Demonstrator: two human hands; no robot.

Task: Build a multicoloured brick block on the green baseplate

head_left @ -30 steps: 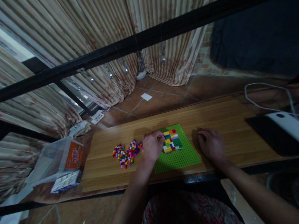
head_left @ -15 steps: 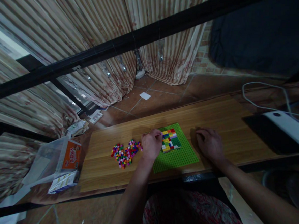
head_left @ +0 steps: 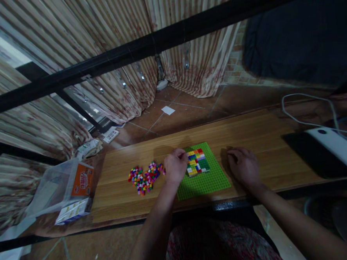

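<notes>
Apparently, the green board (head_left: 205, 187) is lying between my hands for easy reach, and the loose bricks (head_left: 147, 180) are sitting at its nine o'clock, probably to suit my left hand (head_left: 175, 166). The joined bricks (head_left: 199, 159) are covering part of the board toward eleven o'clock. That hand is holding thumb and fingers bunched at their nine o'clock edge; whether it's pinching a brick, I can't tell. At the board's three o'clock, my right hand (head_left: 244, 168) is seemingly resting on the wooden table (head_left: 250, 131), loosely curled, showing nothing held; whether its tips are touching, I can't tell.
</notes>
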